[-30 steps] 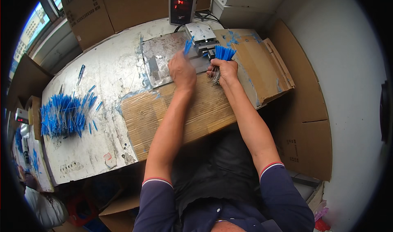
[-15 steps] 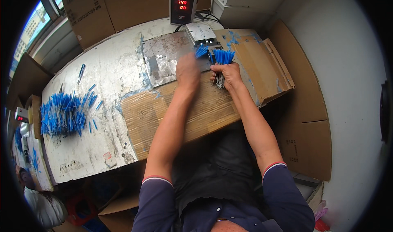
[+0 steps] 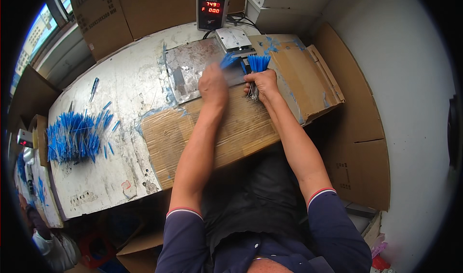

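Observation:
My right hand [image 3: 266, 83] is closed around an upright bundle of thin blue-tipped wires [image 3: 259, 63]; their bare metal ends stick out below the fist. To its left, my left hand [image 3: 212, 86] is smeared by motion, its fingers closed at the base of a second, looser bunch of blue-tipped wires [image 3: 228, 61]. This bunch slants over the right edge of a worn metal plate [image 3: 190, 65]. Just behind both bunches stands a small metal sensor box [image 3: 234, 39].
A large pile of blue-tipped wires [image 3: 72, 137] lies at the table's left, near a pen [image 3: 94, 89]. A counter with red digits [image 3: 212, 10] stands at the back. Flattened cardboard [image 3: 246, 121] covers the front edge; a cardboard box [image 3: 308, 75] sits at right.
My left hand has moved slightly left with its bunch. My right hand has shifted a little left and up with its bundle. The digits on the counter have changed.

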Motion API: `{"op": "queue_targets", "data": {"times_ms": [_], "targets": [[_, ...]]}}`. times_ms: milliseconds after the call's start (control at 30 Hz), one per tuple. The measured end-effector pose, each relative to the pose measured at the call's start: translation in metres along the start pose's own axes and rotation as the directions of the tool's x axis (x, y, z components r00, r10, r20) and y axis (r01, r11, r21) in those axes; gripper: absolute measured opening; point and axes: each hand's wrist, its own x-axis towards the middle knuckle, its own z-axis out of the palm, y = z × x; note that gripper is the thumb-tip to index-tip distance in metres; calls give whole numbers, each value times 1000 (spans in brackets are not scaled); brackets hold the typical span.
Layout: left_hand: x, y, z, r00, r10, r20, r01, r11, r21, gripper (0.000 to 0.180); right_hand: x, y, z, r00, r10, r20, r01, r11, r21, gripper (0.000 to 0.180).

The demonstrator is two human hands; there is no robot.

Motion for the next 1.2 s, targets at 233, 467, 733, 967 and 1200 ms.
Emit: {"op": "queue_targets", "data": {"times_ms": [233,467,733,967,1200], "targets": [[4,-6,-5,984,-91,-155,86,996,-39,7,6,-5,9,999,-7,-41,6,999,-33,10],[1,-6,0,997,-32,-68,23,992,-128,9,-3,-6,4,998,49,32,-51,995,87,9],[2,-2,2,999,-24,48,33,981,-192,11,-5,7,-13,977,-125,174,79,965,249,18],[2,-3,1,994,-23,104,42,982,-185,20,-5,9,-20,975,-95,200,53,977,206,18],[2,-2,-1,991,90,98,-69,977,-204,18,-6,8,-21,984,-41,171,-3,968,251,14]]}}
